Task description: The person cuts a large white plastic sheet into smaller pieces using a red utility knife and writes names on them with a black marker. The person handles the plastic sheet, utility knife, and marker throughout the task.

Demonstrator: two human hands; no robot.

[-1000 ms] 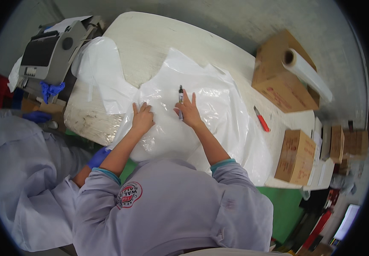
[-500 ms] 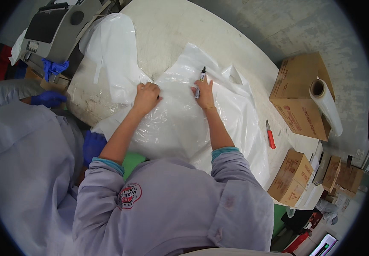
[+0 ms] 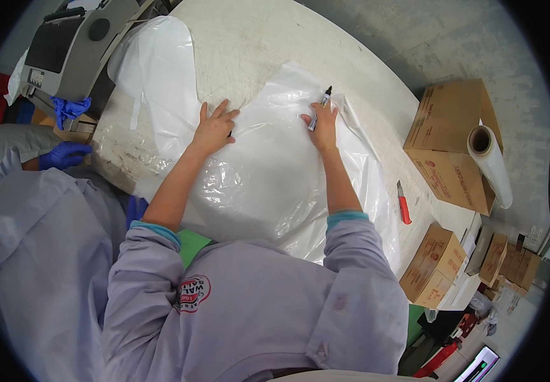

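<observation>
A large sheet of glossy white plastic (image 3: 256,172), wrinkled in places, lies over the table. My left hand (image 3: 214,130) rests on its far left part, fingers spread, with a small black piece (image 3: 229,134) tucked by the thumb; its kind is too small to make out. In my right hand (image 3: 326,130) is a marker pen (image 3: 320,109) with a white, printed barrel and black end, pointing up and away. That hand lies on the sheet near its far right edge. A white plastic piece with a rounded end (image 3: 163,70) lies to the far left.
A red box cutter (image 3: 404,207) lies on the table (image 3: 249,38) at right, blade showing. Cardboard boxes (image 3: 443,172) and a plastic film roll (image 3: 491,159) stand beyond. A grey printer (image 3: 65,44) is at far left. A co-worker with blue gloves (image 3: 65,155) is close on my left.
My left hand has shifted slightly away and left, its fingers spreading out. My right hand has moved right with the marker pen. The sheet looks flatter; the co-worker's gloved hands have shifted left.
</observation>
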